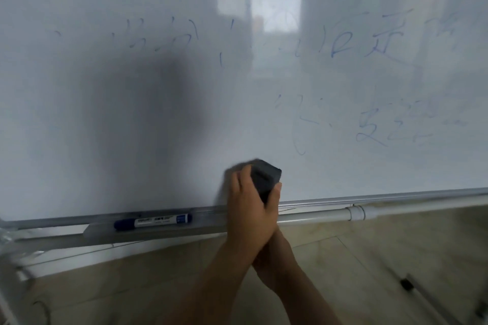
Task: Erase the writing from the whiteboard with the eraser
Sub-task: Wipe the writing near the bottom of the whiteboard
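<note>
Dk grey eraser (264, 176), blue writing (369, 37)

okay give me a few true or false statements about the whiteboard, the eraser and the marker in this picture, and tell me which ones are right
1. A hand grips the dark eraser against the whiteboard. True.
2. The board is already wiped clean. False: faint blue writing remains across the upper right, with more lower down on the right.
3. The blue marker lies on the tray under the board. True.
4. The marker is uncapped and held in a hand. False: no hand touches it, and it lies left of the hand.
5. The eraser is at the top of the board. False: it sits low, near the bottom frame.
</note>
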Demonstrator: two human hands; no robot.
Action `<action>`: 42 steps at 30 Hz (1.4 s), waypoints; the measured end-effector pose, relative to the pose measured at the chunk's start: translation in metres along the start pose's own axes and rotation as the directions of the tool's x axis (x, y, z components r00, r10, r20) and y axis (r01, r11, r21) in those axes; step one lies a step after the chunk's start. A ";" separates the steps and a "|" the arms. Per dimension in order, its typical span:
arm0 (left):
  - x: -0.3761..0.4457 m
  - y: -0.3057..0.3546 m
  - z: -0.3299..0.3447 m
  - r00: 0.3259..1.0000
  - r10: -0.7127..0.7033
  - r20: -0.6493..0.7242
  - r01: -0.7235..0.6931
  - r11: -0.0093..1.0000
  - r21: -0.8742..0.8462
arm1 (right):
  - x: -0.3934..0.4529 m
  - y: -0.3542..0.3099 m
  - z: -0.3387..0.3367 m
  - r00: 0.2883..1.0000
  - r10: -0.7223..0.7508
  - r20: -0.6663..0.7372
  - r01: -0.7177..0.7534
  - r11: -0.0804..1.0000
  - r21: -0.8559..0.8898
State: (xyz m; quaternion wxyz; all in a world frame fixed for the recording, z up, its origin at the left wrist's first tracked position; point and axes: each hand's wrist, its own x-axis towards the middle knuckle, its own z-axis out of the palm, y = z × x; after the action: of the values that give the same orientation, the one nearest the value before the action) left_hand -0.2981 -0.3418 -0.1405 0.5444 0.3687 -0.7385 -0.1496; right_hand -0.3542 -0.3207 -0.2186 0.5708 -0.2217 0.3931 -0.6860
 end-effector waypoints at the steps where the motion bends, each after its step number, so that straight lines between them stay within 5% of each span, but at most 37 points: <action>1: -0.001 0.006 -0.003 0.992 -0.118 0.044 0.125 0.968 -0.218 | -0.006 0.001 -0.005 0.999 0.034 -0.034 -0.035 0.999 -0.040; 3: -0.005 0.013 -0.005 0.927 -0.323 0.190 0.374 0.762 -0.529 | -0.019 0.000 -0.014 0.998 0.014 -0.058 -0.016 0.999 -0.050; 6: -0.016 0.016 0.001 0.809 -0.438 0.392 0.583 0.510 -0.632 | -0.039 -0.016 -0.011 0.961 -0.241 -0.133 0.250 0.966 0.060; 9: -0.028 0.023 0.014 0.825 -0.402 0.398 0.563 0.512 -0.649 | -0.049 -0.044 0.002 0.866 -0.451 -0.213 0.447 0.892 -0.070; 14: -0.031 0.035 0.022 0.861 -0.287 0.420 0.507 0.537 -0.674 | -0.046 -0.089 0.012 0.735 -0.655 -0.172 0.561 0.731 -0.388; 15: -0.033 0.032 0.025 0.857 -0.304 0.416 0.514 0.567 -0.644 | -0.045 -0.100 0.016 0.682 -0.718 -0.136 0.593 0.652 -0.472; 17: -0.043 0.019 0.036 0.919 -0.258 0.297 0.375 0.805 -0.459 | -0.039 -0.123 0.023 0.497 -0.868 -0.012 0.641 0.376 -0.669; 19: -0.052 -0.007 0.050 0.957 0.027 0.290 -0.028 1.000 -0.001 | -0.032 -0.146 0.032 0.345 -0.922 0.175 0.592 0.069 -0.803; 21: -0.057 -0.021 0.063 0.916 0.168 0.364 -0.277 0.922 0.270 | -0.021 -0.160 0.043 0.275 -0.869 0.411 0.455 -0.258 -0.852; 24: -0.050 -0.019 0.070 0.913 0.147 0.380 -0.282 0.902 0.328 | -0.005 -0.164 0.056 0.191 -0.702 0.686 0.216 -0.651 -0.727; 26: -0.046 -0.018 0.072 0.923 0.179 0.340 -0.301 0.886 0.353 | 0.006 -0.174 0.053 0.131 -0.732 0.669 0.160 -0.650 -0.743; 29: -0.045 -0.012 0.072 0.914 0.152 0.376 -0.295 0.886 0.359 | 0.012 -0.186 0.047 0.040 -0.910 0.412 0.212 -0.395 -0.894; 30: -0.046 -0.011 0.073 0.907 0.148 0.393 -0.304 0.878 0.371 | 0.013 -0.181 0.047 0.030 -0.903 0.429 0.210 -0.413 -0.886; 33: -0.046 -0.015 0.077 0.899 0.155 0.409 -0.331 0.853 0.403 | 0.017 -0.154 0.039 0.095 -0.659 0.746 0.188 -0.724 -0.664; 35: -0.044 -0.014 0.079 0.905 0.137 0.402 -0.329 0.825 0.459 | 0.018 -0.165 0.033 0.088 -0.622 0.778 0.179 -0.759 -0.626; 39: -0.035 -0.004 0.082 0.861 0.065 0.505 -0.367 0.767 0.527 | 0.017 -0.184 0.041 0.017 -0.935 0.353 0.289 -0.334 -0.897; 40: -0.032 0.000 0.081 0.833 0.036 0.552 -0.383 0.758 0.528 | 0.016 -0.178 0.046 0.020 -0.917 0.398 0.289 -0.376 -0.880; 42: -0.025 0.004 0.081 0.833 0.038 0.551 -0.394 0.741 0.544 | 0.020 -0.162 0.047 0.048 -0.736 0.676 0.242 -0.648 -0.723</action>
State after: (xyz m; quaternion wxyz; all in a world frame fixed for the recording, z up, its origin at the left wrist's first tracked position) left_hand -0.3699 -0.3363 -0.1846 0.1868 0.3865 -0.8992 0.0852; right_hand -0.4225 -0.3465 -0.0653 -0.4580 -0.5608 0.5392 -0.4302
